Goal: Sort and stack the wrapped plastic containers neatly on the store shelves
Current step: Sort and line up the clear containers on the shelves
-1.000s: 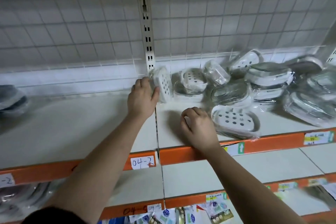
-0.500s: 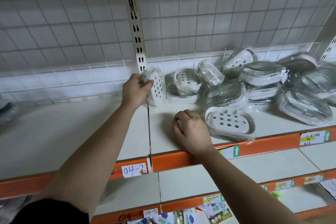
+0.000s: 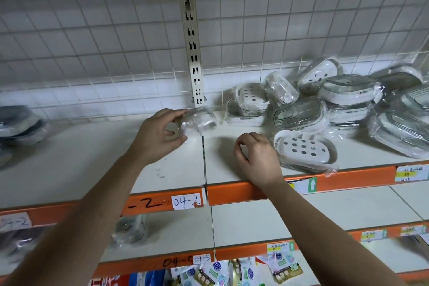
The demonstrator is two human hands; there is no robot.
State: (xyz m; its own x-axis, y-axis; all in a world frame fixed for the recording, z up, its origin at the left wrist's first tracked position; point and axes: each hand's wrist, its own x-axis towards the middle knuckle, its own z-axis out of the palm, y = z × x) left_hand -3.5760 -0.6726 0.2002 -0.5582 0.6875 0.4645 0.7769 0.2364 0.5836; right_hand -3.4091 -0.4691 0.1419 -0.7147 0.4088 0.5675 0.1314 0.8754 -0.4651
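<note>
Fingers [image 3: 178, 115] of the left hand [image 3: 155, 137] grasp a wrapped container [image 3: 199, 122]; right hand [image 3: 257, 160] curled empty on shelf [image 3: 220, 153]

One camera on the person's head looks forward and down, close, at the shelf [image 3: 232, 165] beyond the fingers [image 3: 241, 144].

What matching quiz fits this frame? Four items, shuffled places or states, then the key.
Items
1. left hand
2. right hand
3. white oval wrapped soap dish with round drain holes
4. handwritten white "04-2" paper label

Places or states
A. on the orange shelf edge, near the seam between shelf boards
B. holds a clear-wrapped plastic container by the slotted upright
C. lies flat at the front of the shelf, just right of one hand
D. curled, empty, resting on the shelf

Pairs: 1-B, 2-D, 3-C, 4-A
</note>
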